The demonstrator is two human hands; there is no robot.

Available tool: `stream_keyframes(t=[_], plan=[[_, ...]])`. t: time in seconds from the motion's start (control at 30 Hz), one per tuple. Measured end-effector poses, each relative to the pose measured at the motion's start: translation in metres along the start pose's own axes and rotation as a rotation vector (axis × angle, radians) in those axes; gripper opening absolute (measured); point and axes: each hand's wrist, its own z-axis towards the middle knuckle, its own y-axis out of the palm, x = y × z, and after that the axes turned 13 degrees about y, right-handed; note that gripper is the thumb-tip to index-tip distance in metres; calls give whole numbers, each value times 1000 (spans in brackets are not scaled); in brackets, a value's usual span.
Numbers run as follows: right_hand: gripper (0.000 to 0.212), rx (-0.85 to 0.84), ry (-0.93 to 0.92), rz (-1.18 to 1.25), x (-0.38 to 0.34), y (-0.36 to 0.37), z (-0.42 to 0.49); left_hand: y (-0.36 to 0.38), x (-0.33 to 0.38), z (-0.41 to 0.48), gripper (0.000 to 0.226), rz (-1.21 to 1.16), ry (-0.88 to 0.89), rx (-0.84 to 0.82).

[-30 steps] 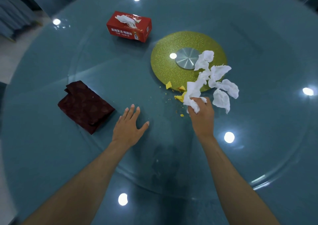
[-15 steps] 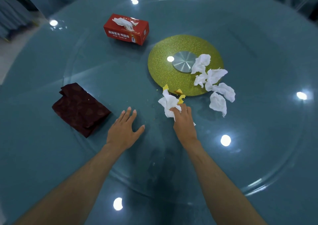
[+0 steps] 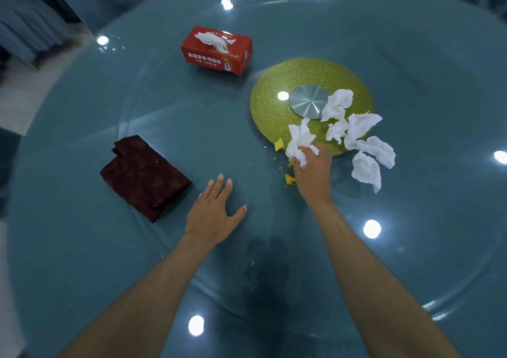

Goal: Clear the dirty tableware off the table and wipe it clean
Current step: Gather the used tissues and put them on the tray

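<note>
The right hand is clenched around a wad of tissue, knuckles up. It presses the wad onto the desk at the near edge of the gold disc. The wad's free end stands up over the disc's rim.

Yellow scraps lie on both sides of this hand:
- one piece at the disc's edge, just left of the wad;
- smaller pieces touching or just beside the heel of the thumb, with fine crumbs scattered further left on the glass.

The left hand is released. It lies flat on the glass, palm down, fingers straight and thumb spread, well apart from the right hand.

The loose tissues are crumpled in a cluster to the right of the right hand. Some lie on the disc beside the metal hub; others hang past the disc's edge onto the glass.

A folded cloth, dark red, lies left of the left hand, near but not touching it. A red tissue box stands beyond, well apart from the disc's far-left edge.

The rim of a round glass turntable passes under both forearms. Bare glass lies between the cloth and the box, between the two hands, and across the wide area right of the loose tissues. The desk's outer edge curves along the left.
</note>
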Motion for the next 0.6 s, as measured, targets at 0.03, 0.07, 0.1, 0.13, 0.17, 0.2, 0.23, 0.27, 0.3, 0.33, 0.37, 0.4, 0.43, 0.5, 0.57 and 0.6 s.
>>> stream_keyframes(t=[0.03, 0.07, 0.1, 0.13, 0.17, 0.2, 0.23, 0.27, 0.3, 0.33, 0.37, 0.4, 0.43, 0.5, 0.57, 0.6], plan=[[38, -24, 4, -65, -2, 3, 0, 0, -1, 0, 82, 0, 2, 0], [43, -50, 10, -120, -5, 4, -1, 0, -1, -1, 82, -1, 2, -2], [48, -81, 13, -159, -5, 3, -3, 0, -1, -1, 82, 0, -2, -6], [53, -109, 7, -185, -5, 2, -4, 0, -1, -1, 82, 2, -6, -10], [58, -129, -7, -198, -3, 0, -4, 0, -1, -1, 82, 5, -7, -13], [61, -143, -32, -201, 0, -3, -2, -1, 0, -1, 82, 8, -5, -15], [61, -160, -68, -202, 5, -7, 2, -1, 1, -1, 82, 10, -3, -17], [58, -181, -124, -208, 11, -10, 7, -1, 1, -1, 82, 11, -1, -18], [55, -205, -188, -222, 16, -14, 14, -2, 1, -1, 82, 11, 0, -18], [52, -228, -254, -240, 21, -18, 20, -2, 1, -1, 82, 11, 1, -17], [50, -245, -311, -257, 25, -21, 26, -3, 1, -1, 82, 12, 2, -16], [48, -247, -361, -277, 29, -25, 32, -3, 1, -1, 82, 14, 2, -17], [46, -233, -405, -304, 32, -27, 37, -4, 0, -1, 82, 15, 2, -23], [46, -206, -467, -371, 35, -34, 48, -4, 0, -1, 83, 11, 3, -34], [47, -199, -573, -436, 32, -39, 61, -3, 0, 0, 84, 4, 6, -31], [46, -200, -647, -465, 31, -39, 67, -3, 0, -1, 84, 5, 7, -27]])
